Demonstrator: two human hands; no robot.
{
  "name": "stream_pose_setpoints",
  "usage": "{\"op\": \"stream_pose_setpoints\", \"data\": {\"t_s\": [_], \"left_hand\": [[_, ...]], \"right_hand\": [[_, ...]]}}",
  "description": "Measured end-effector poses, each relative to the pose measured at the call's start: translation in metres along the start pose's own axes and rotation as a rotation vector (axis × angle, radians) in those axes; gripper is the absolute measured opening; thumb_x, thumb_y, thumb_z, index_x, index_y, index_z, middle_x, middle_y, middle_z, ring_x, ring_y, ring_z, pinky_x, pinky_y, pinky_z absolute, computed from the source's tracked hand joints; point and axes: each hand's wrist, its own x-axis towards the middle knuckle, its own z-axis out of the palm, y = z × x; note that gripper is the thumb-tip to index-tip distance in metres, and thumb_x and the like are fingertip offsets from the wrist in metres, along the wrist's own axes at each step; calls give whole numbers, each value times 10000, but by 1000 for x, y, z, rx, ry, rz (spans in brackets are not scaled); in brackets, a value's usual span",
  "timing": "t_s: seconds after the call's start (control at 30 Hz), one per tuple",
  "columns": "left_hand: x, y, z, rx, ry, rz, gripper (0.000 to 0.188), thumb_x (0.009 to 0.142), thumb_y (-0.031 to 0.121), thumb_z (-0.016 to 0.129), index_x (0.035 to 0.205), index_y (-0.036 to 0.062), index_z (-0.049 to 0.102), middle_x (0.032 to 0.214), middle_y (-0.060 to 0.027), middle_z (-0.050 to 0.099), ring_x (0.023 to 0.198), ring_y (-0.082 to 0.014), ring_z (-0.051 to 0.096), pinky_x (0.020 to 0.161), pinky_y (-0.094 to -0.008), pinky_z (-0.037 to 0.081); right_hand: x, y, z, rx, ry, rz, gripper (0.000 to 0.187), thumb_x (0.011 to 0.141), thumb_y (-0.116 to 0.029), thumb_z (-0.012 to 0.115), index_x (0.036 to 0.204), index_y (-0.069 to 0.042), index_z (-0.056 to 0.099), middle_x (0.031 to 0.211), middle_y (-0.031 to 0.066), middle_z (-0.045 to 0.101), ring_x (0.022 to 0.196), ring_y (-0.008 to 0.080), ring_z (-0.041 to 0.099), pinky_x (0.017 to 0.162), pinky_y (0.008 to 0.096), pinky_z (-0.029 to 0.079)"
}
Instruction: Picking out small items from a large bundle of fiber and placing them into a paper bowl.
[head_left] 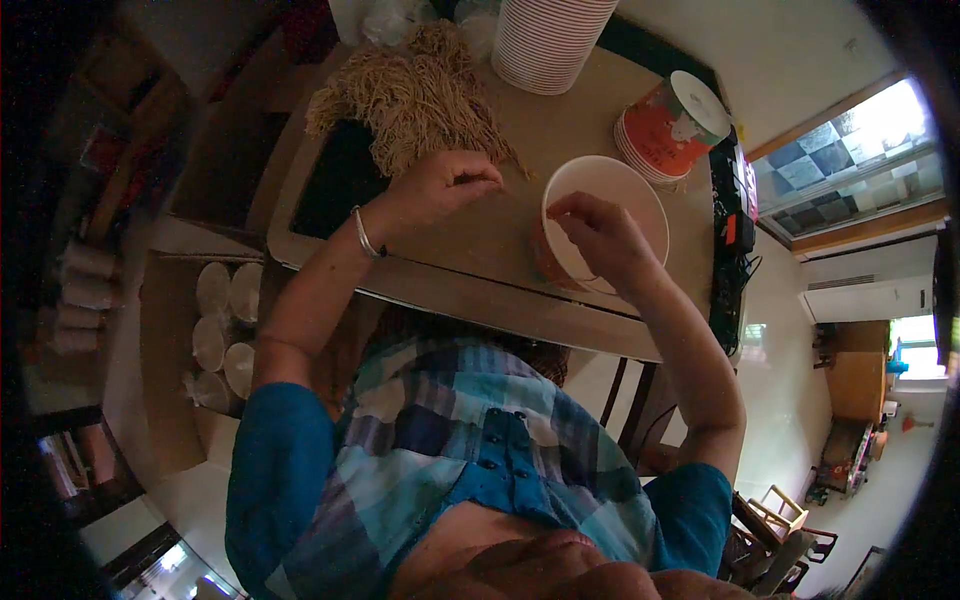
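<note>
A white-lined paper bucket (640, 205) with a reddish outside stands upright near the table's front edge. My right hand (612, 240) reaches over its opening, fingers bent and pressed together at the left part of the rim. To the left of the bucket, my left hand (440, 192) hovers over the table with thumb and fingers pinched. Anything between those fingertips is too small to make out. Just beyond my left hand lies a loose heap of tan twine cords (425, 100), and one strand trails toward the bucket.
Behind stands a tall stack of white paper buckets (550, 40). A printed red and green bucket (670, 125) sits upside down at the right, beside dark equipment (735, 210) along the table edge. Below left, an open cardboard box (165, 350) holds several white rolls or cups.
</note>
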Motion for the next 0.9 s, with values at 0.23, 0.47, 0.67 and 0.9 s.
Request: {"op": "stream_pose_setpoints", "data": {"t_s": [0.23,0.47,0.67,0.9], "left_hand": [[-1,17,6,-235,136,-180,136,914,178,610,952,60,667,736,24,593,646,-43,525,574,-216,438],[1,33,9,-162,197,-105,116,918,131,602,985,48,650,783,20,594,650,-49,527,579,-223,453],[4,51,4,-19,194,5,106,912,109,583,985,53,636,882,-23,592,718,-116,561,637,-259,468],[23,62,-8,388,84,298,124,895,118,567,988,47,609,910,-103,557,837,-298,585,748,-367,488]], "right_hand": [[4,-5,-10,-323,-37,-176,181,899,-189,600,945,-19,639,873,148,687,757,220,653,677,347,505],[6,-6,-6,-114,10,-16,139,893,-144,618,896,-5,609,755,0,584,731,79,533,676,246,456],[8,4,-3,-279,75,-255,128,887,-148,590,933,-29,603,797,155,653,698,244,634,633,376,500],[-6,-34,1,-925,52,-463,215,809,-88,600,1022,-70,582,952,131,572,772,301,650,633,423,546]]}}
